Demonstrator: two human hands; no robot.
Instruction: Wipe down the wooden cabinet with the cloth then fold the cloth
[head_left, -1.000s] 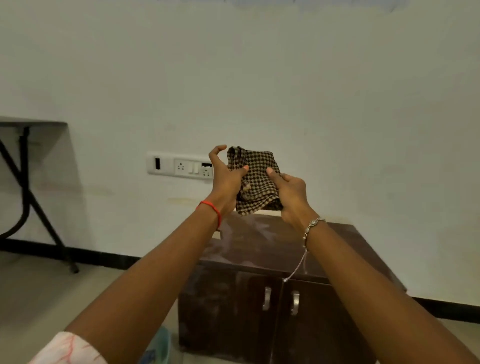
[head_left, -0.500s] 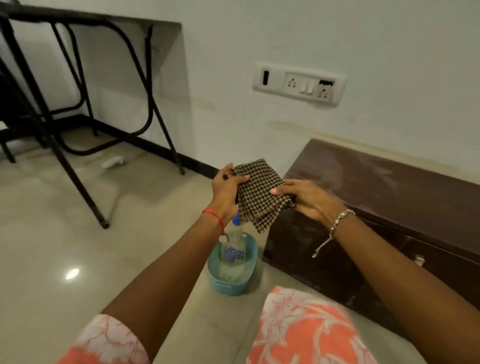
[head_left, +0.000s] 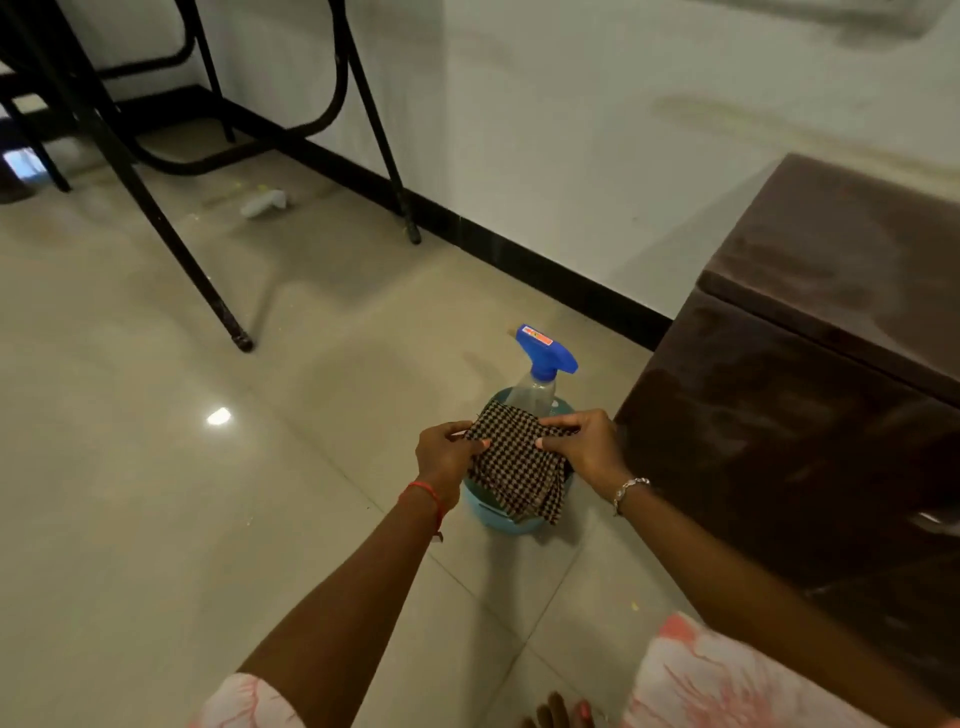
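A folded black-and-cream checked cloth (head_left: 514, 467) hangs between my two hands, low over a small teal basket (head_left: 493, 519) on the floor. My left hand (head_left: 447, 460) pinches its left edge and my right hand (head_left: 584, 449) pinches its right edge. The dark brown wooden cabinet (head_left: 810, 415) stands to the right against the wall, its glossy top and side streaked. The cloth is apart from the cabinet.
A clear spray bottle with a blue trigger head (head_left: 543, 371) stands in the teal basket behind the cloth. Black metal table legs (head_left: 171, 234) stand at the far left on the tiled floor. A small white scrap (head_left: 264, 202) lies under the table.
My hands have carried the cloth down from chest height above the cabinet to just over the basket on the floor. The view has swung down and left, away from the cabinet top.
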